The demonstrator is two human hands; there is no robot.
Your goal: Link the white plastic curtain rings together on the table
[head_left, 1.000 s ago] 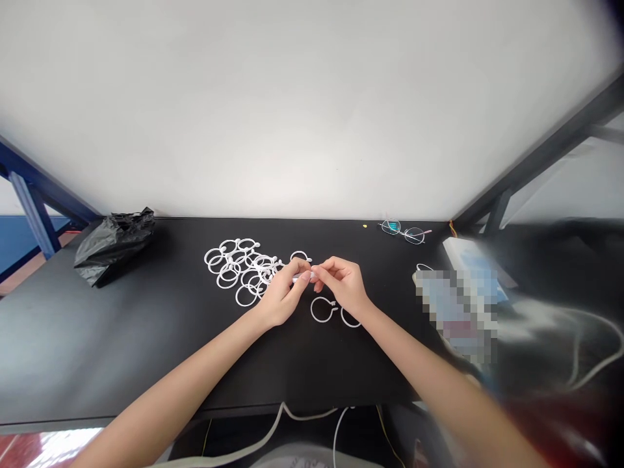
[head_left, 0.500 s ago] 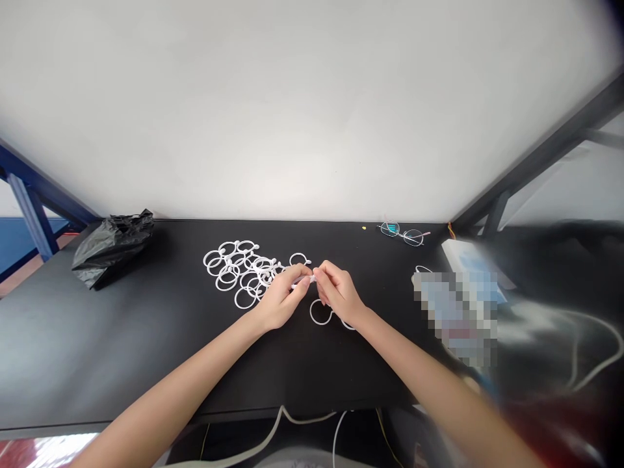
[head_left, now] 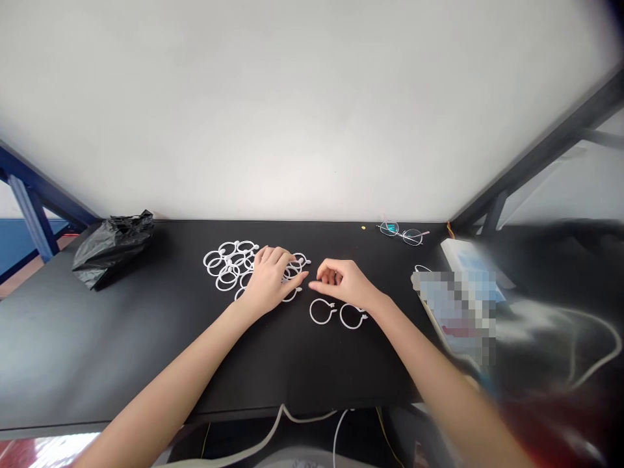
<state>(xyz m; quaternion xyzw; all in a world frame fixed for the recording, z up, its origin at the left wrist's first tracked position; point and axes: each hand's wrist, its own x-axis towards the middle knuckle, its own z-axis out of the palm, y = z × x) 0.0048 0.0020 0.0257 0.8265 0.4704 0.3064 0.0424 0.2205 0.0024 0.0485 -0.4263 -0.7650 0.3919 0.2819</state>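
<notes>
A spread of several white plastic rings (head_left: 227,289), which look like curtain rings with small knobs at their ends, lies on the black tabletop. My left hand (head_left: 268,279) rests palm down over the right part of this spread, fingers apart, hiding some rings beneath it. To its right is my right hand (head_left: 344,283), its fingers loosely curled and the thumb apart, with nothing visible between them. Just below the right hand, a ring with a gap in it (head_left: 320,324) and another gapped ring (head_left: 351,327) lie side by side.
A crumpled black plastic bag (head_left: 114,247) sits at the back left. Eyeglasses (head_left: 400,234) lie near the wall at the back right. Toward the right edge are a white box (head_left: 461,253) and a blurred-out flat item (head_left: 451,318). Cables (head_left: 273,432) hang below the front edge.
My hands have come apart from a white ring they both held. The left moved left onto the spread of rings; the right shifted slightly right, uncovering the two gapped rings.
</notes>
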